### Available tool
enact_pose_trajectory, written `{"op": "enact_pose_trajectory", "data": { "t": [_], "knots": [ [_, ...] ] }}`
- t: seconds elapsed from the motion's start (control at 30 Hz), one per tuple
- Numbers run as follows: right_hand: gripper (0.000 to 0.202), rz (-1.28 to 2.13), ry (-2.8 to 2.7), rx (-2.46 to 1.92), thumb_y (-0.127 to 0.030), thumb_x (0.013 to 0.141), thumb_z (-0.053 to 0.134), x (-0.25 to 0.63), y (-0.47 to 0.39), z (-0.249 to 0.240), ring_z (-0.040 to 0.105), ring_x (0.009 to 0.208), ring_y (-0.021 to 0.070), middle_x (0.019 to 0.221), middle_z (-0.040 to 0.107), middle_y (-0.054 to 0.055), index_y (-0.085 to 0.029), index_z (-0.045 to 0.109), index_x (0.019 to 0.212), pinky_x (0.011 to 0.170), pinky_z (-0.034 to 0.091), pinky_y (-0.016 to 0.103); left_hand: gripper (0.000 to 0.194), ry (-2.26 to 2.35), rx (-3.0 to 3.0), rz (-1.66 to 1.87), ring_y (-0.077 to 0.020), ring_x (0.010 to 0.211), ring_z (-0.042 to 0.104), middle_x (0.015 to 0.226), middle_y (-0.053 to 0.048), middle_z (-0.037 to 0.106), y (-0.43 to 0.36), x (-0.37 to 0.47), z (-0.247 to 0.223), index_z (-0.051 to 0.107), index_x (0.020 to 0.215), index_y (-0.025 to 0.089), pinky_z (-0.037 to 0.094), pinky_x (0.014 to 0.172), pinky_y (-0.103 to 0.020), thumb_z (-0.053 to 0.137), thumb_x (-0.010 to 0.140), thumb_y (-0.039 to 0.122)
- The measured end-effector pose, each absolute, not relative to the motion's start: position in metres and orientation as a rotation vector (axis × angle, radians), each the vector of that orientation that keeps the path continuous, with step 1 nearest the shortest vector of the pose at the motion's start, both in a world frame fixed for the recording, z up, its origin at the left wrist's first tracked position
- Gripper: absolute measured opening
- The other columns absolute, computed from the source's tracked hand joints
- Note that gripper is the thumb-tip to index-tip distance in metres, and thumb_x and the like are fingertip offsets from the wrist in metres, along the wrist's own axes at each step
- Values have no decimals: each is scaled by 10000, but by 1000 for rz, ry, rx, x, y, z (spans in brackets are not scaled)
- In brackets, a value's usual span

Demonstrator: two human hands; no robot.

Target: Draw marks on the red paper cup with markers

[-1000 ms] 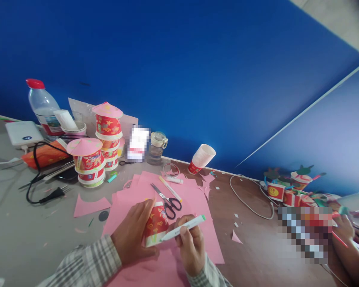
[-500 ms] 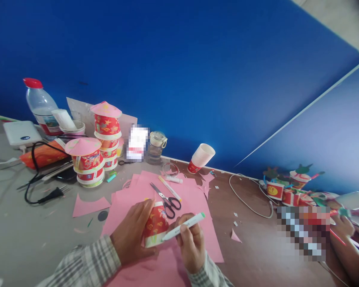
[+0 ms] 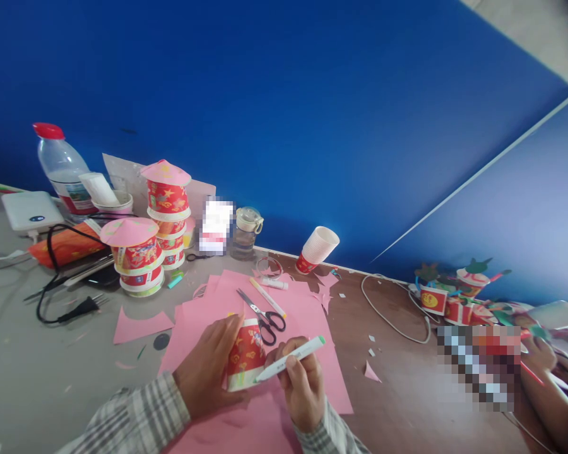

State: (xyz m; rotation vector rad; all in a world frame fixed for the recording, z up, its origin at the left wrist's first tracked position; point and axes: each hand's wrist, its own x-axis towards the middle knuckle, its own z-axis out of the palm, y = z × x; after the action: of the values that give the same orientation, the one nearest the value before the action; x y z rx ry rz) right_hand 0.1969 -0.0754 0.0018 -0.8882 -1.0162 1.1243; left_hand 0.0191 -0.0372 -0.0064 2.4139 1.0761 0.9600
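A red patterned paper cup (image 3: 247, 353) stands upside down over pink paper (image 3: 329, 378), its wide rim towards me. My left hand (image 3: 213, 362) is closed around the cup's left side. Pinched in my right hand (image 3: 303, 381) is a white marker (image 3: 291, 358) with a green end. Its tip meets the cup's pale rim band, where green and yellow strokes show. Just beyond the cup lie black-handled scissors (image 3: 267, 320) and a white-and-yellow marker (image 3: 268, 296).
Cup towers with pink cone roofs (image 3: 137, 255) (image 3: 168, 195) stand at left, near a bottle (image 3: 64, 167) and a black plug cable (image 3: 71, 310). Stacked paper cups (image 3: 317, 249) lean by the blue wall. A glass jar (image 3: 246, 236) stands behind. Another person's hand (image 3: 539, 356) is at right.
Almost nothing differs. The view has shifted very slightly, and the marker tip stays at the cup's rim band.
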Motion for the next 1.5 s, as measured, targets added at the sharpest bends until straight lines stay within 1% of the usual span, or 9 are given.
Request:
{"op": "enact_pose_trajectory", "data": {
  "t": [0.17,0.33,0.57,0.67,0.9,1.03,1.17,1.23,1.5],
  "knots": [
    [181,1073,-953,-888,-357,767,530,197,-74,4,350,345,104,382,387,-94,-209,566,668,403,380,227,1106,1111,2428,979,-318,1063,399,1204,-129,410,-37,20,-7,19,1279,210,407,855,-483,653,482,642],
    [191,1145,-949,-863,-378,752,534,197,-75,4,360,347,106,398,415,-86,-208,562,669,401,391,235,1107,1101,2464,983,-316,1053,410,1200,-121,416,-37,19,-7,21,1280,205,421,847,-467,654,480,636],
    [180,1083,-909,-913,-357,751,541,198,-71,2,323,326,88,382,392,-96,-197,566,674,346,322,180,1110,1133,2454,1001,-312,1064,398,1199,-131,414,-38,20,-5,43,1279,191,414,860,-472,661,472,637],
    [172,1122,-839,-885,-360,726,557,198,-70,2,300,316,76,392,397,-100,-204,562,654,350,336,184,1115,1129,2458,1000,-317,1051,412,1189,-126,426,-37,20,-6,30,1279,206,432,839,-481,663,467,633],
    [177,1127,-941,-908,-359,744,540,200,-72,-1,340,317,88,403,434,-86,-198,569,675,360,358,206,1115,1113,2472,1046,-319,1043,422,1180,-117,436,-37,22,-4,44,1278,207,437,834,-480,678,458,618],
    [170,1102,-847,-898,-344,732,556,198,-70,3,310,314,76,385,381,-105,-202,554,641,349,346,184,1117,1147,2448,1058,-322,1047,420,1186,-120,433,-39,23,-2,45,1279,204,441,836,-476,670,458,631],
    [174,1160,-884,-848,-357,744,531,198,-70,2,353,330,100,367,365,-108,-209,551,655,387,395,225,1124,1121,2461,1050,-318,1050,419,1185,-121,432,-38,22,-1,56,1278,194,448,835,-469,694,449,605],
    [173,1159,-927,-856,-356,754,524,199,-72,0,357,327,102,368,375,-105,-203,559,681,367,373,214,1110,1110,2463,1050,-311,1048,423,1178,-127,435,-38,21,-2,57,1278,186,448,838,-465,690,464,599],
    [190,938,-780,-953,-377,737,550,200,-65,2,340,322,80,401,415,-97,-192,572,698,353,334,183,1107,1159,2431,1033,-329,1087,386,1208,-116,415,-37,22,-9,31,1277,226,425,862,-490,681,464,604]
  ]
}}
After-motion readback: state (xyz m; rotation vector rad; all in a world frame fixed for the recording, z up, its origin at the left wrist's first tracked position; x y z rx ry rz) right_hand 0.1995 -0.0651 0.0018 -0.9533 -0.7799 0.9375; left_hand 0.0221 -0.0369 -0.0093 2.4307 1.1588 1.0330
